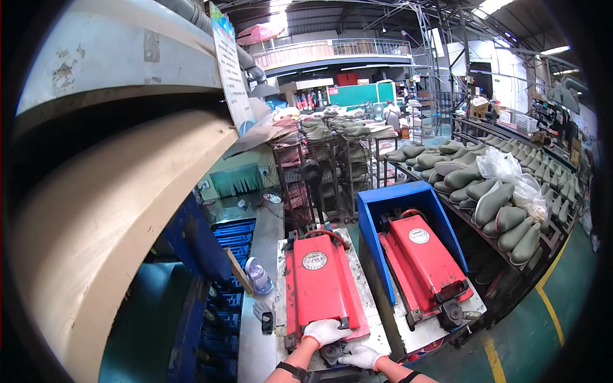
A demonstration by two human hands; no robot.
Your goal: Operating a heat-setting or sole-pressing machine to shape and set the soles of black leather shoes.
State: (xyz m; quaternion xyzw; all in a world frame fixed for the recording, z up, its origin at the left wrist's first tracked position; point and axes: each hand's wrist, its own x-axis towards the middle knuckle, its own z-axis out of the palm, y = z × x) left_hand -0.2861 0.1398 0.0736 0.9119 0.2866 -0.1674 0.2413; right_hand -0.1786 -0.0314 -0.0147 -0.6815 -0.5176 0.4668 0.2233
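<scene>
- At the far left, a large curved beige machine housing (pixel 108 217) fills the view, with a blue frame (pixel 191 255) below it and a clear plastic bottle (pixel 258 276) lying on the grey ledge beside the frame.
- Left hand (pixel 324 331), in a white glove, lies fingers-closed over the near end of the left red mould (pixel 321 284), gripping its lower edge.
- Left red mould: flat red lid with one round label; it rests on a grey metal plate (pixel 373 306) at the bottom centre of the view. Long axis runs away from the person, with the red handle loop at the far end and the near end toward the hands.
- Right hand (pixel 361 356), also white-gloved, rests just below the mould's near end beside a dark fitting; whether its fingers grip anything cannot be told.
- Right red mould (pixel 424 258): same type, near-parallel axis tilted slightly rightward, set beside a blue box wall (pixel 383 210). Count: two red moulds.
- Right side: racks (pixel 543 236) carry many grey-green shoe lasts (pixel 495 204), too numerous to count, with clear plastic bags (pixel 511 175) on top.
- Room: factory hall with a green floor (pixel 562 319), yellow line, steel roof and upper balcony.
</scene>
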